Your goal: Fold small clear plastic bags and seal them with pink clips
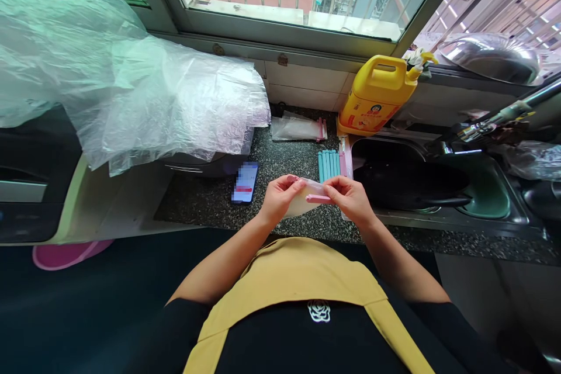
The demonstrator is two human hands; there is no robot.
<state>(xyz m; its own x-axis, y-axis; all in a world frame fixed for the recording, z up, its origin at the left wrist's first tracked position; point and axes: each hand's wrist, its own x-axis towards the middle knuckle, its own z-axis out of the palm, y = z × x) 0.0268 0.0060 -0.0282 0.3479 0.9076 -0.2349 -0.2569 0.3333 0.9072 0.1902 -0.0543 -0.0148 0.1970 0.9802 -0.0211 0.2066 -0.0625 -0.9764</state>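
My left hand (281, 197) pinches one top corner of a clear plastic bag (302, 205) with pale contents. The opposite corner is between the thumb and fingers of my right hand (351, 200), which also has a pink bag-sealing clip (318, 199) at its fingertips. That clip lies across the front of the bag, below its upper edge; whether it grips the plastic I cannot tell. Just behind the hands, several teal sealing clips (328, 163) lie side by side, with pink clips (343, 162) to their right. Farther back rest filled clear bags (294, 128) with pink clips on their ends.
A phone (245, 183) lies on the speckled counter (280, 155) to the left. Plastic sheeting (175, 93) covers an appliance. At right are a yellow jug (377, 96) and a sink (511, 201) holding a dark pan (407, 184), under a faucet (477, 128).
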